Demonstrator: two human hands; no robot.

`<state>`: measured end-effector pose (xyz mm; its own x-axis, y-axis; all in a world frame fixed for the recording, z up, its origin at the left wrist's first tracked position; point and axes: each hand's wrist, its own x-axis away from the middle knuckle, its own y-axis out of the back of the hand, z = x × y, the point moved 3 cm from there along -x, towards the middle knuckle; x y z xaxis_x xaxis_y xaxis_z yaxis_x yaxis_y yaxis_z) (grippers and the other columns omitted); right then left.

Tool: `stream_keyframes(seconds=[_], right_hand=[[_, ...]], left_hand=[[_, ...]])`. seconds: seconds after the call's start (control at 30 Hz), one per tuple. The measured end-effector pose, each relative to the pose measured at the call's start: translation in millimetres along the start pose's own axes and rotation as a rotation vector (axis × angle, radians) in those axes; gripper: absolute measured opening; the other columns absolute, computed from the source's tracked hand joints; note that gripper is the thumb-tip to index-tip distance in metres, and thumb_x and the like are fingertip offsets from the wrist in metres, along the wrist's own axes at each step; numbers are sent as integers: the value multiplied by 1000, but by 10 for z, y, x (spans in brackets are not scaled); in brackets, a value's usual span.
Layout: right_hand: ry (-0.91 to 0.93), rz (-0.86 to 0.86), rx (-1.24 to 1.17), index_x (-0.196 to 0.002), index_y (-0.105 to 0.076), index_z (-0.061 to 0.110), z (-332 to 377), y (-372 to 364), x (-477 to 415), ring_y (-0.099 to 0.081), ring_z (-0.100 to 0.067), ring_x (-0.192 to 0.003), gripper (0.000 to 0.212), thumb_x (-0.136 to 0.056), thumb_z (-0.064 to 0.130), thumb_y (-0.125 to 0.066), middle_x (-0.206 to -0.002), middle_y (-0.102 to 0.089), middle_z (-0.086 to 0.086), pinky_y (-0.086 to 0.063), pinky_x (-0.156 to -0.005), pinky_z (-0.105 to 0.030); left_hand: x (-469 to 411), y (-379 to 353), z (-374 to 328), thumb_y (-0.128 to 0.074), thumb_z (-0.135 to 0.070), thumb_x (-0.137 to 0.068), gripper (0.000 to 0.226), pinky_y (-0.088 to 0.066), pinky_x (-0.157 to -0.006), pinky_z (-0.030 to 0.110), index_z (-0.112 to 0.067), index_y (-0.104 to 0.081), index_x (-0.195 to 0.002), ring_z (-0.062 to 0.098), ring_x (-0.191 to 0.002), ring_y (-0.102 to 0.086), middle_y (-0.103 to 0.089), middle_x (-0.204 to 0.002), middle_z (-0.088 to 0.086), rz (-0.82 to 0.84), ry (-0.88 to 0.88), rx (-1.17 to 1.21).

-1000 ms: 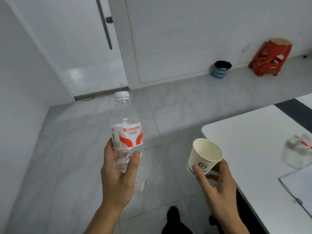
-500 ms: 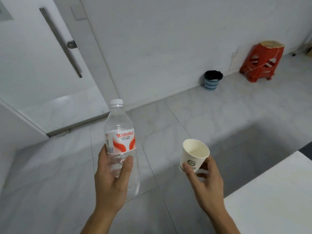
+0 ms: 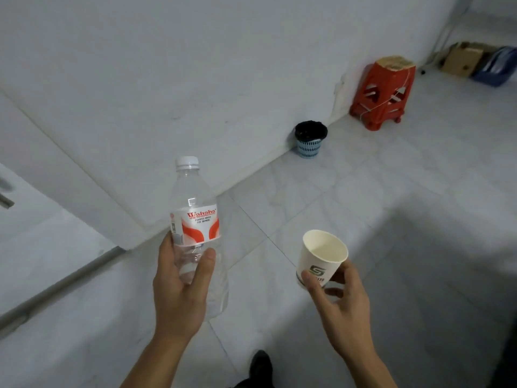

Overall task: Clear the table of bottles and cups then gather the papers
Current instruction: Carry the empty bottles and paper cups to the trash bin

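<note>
Shoe: a dark shoe shows at the bottom edge, below and between the two hands, on the pale tiled floor.
Left hand: the left hand is held out over the floor and clasps the bottle, thumb across the front and the fingers wrapped round the far side.
Bottle: a clear plastic bottle with a white cap and a red-and-white label stands roughly upright in the left hand. It is gripped on its lower half, just under the label, and the cap rises well above the fingers.
Right hand: the right hand is level with the left and apart from it. It pinches the cup near its base, thumb on the printed front and fingers behind.
Paper cup: a white paper cup with a dark logo sits in the right hand. Its open mouth faces up, and the inside looks white.
Door: a pale door lies beyond and to the left of the left hand, with a grey strip along its foot.
Bin: a light blue basket bin with a black liner stands straight beyond the cup, well apart from it, against the foot of the wall.
Stool: a red plastic stool with a worn tan top stands farther off, to the right of the right hand, by the same wall.
Far corner: a brown cardboard box and a blue tray sit side by side, farthest from both hands, to the right.
</note>
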<state>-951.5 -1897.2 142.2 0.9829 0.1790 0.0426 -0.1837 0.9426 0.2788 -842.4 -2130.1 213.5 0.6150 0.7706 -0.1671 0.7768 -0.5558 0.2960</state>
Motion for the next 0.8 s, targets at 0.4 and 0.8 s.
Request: stream_keyframes(seconds=[0.4,0.8], right_hand=[[-53,-211,26,-125,-52,35,220,-366,-3153,-63,-3,-98,53,-80,46,-78,-112,-65,17,-57,-78,-39],[-30,-193,171,-132,-43,35,739,-388,-6912,-60,-2,-96,66,-78,66,-66,-112,-56,21,-52,-71,-23]], left_hand=[[-3013,-2300,86,-62,-60,-72,75,-54,-73,12,-27,-48,-138,2,-106,-63,-64,-118,-21,271,-40,95],[-5869,-4430,-158,-71,-38,-82,65,-53,-72,9,-24,-45,-140,-9,-104,-60,-61,-115,-30,280,-33,96]])
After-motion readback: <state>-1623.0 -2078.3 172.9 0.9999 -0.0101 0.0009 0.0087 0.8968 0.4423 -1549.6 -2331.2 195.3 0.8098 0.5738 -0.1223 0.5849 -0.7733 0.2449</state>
